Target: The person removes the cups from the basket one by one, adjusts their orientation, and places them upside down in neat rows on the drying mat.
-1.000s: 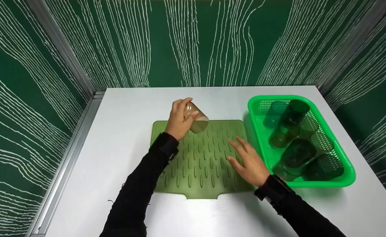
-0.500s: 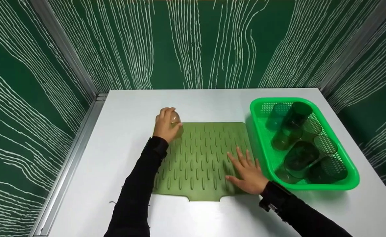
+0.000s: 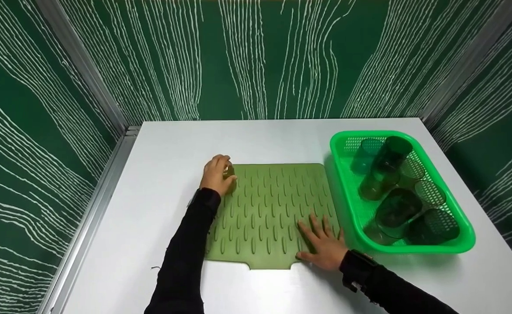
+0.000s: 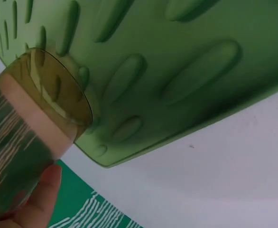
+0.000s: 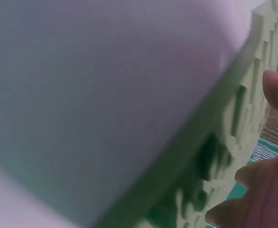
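Note:
My left hand [image 3: 216, 174] grips a see-through amber glass [image 4: 44, 114] at the far left corner of the ridged green drying mat [image 3: 269, 209]. In the left wrist view the glass's rim is right at the mat's ridges near the corner, with the fingers [image 4: 43, 197] curled round its other end. Most of the glass is hidden behind the hand in the head view. My right hand [image 3: 323, 246] lies with spread fingers over the mat's near right corner and holds nothing. The right wrist view shows its fingers [image 5: 229, 211] beside the mat's edge.
A bright green plastic basket [image 3: 356, 218] stands on the white table [image 3: 121, 226] just right of the mat. Inside it are several tinted glasses, among them a teal glass [image 3: 365, 159] and a dark glass [image 3: 397, 209]. Green walls with white lines enclose the table.
My left hand has carried the tilted glass left and down from over the mat to its far left corner. My right hand has come down toward the mat's near right corner, fingers spreading.

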A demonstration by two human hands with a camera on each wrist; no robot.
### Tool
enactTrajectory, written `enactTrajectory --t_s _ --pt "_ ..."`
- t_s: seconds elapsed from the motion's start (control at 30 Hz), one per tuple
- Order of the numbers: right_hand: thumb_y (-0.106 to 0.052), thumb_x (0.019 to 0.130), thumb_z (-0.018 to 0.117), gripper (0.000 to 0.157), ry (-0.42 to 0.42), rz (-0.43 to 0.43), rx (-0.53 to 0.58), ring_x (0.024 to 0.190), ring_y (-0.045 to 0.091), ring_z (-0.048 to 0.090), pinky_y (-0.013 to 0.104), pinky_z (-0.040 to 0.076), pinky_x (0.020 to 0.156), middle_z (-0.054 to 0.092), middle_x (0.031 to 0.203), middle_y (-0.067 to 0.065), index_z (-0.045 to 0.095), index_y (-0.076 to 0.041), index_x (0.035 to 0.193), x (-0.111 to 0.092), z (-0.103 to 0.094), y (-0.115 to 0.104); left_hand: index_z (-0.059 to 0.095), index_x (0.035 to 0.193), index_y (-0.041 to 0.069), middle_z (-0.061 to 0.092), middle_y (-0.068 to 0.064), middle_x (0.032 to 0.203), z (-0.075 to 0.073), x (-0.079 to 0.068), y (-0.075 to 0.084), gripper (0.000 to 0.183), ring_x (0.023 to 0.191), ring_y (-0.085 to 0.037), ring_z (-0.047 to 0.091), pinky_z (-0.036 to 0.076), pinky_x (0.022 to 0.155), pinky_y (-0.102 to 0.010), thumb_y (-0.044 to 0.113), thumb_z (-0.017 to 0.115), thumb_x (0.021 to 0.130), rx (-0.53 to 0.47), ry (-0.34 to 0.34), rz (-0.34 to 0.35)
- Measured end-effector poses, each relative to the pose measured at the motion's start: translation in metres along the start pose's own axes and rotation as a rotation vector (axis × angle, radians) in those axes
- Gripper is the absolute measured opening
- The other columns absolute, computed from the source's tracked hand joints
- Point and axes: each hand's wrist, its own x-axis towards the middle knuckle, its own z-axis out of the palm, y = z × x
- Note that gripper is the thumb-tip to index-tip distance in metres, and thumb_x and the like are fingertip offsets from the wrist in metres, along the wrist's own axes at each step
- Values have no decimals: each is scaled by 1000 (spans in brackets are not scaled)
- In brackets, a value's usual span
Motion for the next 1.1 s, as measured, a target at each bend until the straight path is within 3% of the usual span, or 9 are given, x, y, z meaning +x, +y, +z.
enactTrajectory --t_s 0.23,0.37,0.43,0.53,0.63,0.73,0.87,0.97,1.1 --pt "-47 107 75 92 -19 0 3 168 69 3 99 -4 122 11 184 36 32 -6 177 -1 1 -1 56 153 5 53 -26 163 60 26 -82 62 157 -47 46 28 141 -62 19 87 101 -9 54 33" --pt "-50 107 74 92 -27 9 -5 169 69 3 98 -3 123 10 185 35 32 -7 177 -1 1 -1 56 154 5 49 -28 164 67 29 -84 61 155 -52 46 36 136 -65 12 86 101 9 71 -8" --pt "-50 107 75 93 -23 4 -6 168 69 3 99 -2 122 11 185 36 32 -6 177 -2 1 -1 57 153 8 46 -29 164 64 27 -76 59 154 -54 47 42 132 -66 13 85 102 21 80 -32" --pt "-50 107 74 93 -23 1 -19 169 69 3 99 0 122 10 185 37 32 -6 177 -1 1 -1 59 151 7 45 -31 161 51 22 -54 56 149 -58 50 49 125 -65 11 84 102 36 84 -68" --pt "-50 108 74 93 -29 -5 -31 169 69 2 99 0 122 8 185 36 30 -8 178 -1 2 1 60 152 3 45 -35 160 32 14 -25 55 148 -61 51 48 125 -67 7 83 102 26 68 -104" --pt "-56 108 70 93 -31 -18 -26 170 67 0 99 -2 122 5 186 35 28 -14 179 0 8 11 56 159 5 44 -35 165 40 18 -36 62 154 -60 49 45 129 -66 13 83 103 66 38 -119" --pt "-70 108 60 92 -30 -44 0 171 65 -5 97 -8 123 0 188 29 19 -33 182 1 15 24 52 165 15 44 -30 170 76 31 -86 73 157 -54 50 48 129 -62 28 86 102 176 49 -90" --pt "-73 109 56 90 -32 -53 12 170 67 -6 97 -11 122 -2 189 27 15 -40 182 1 15 25 53 164 15 46 -31 168 79 30 -90 73 155 -54 52 50 127 -62 29 87 101 197 77 -66" --pt "-66 111 59 92 -36 -50 13 169 69 -2 98 -11 122 1 188 31 20 -22 182 1 14 20 52 163 12 45 -33 167 68 23 -75 71 155 -57 49 49 126 -65 22 87 101 135 79 -63"
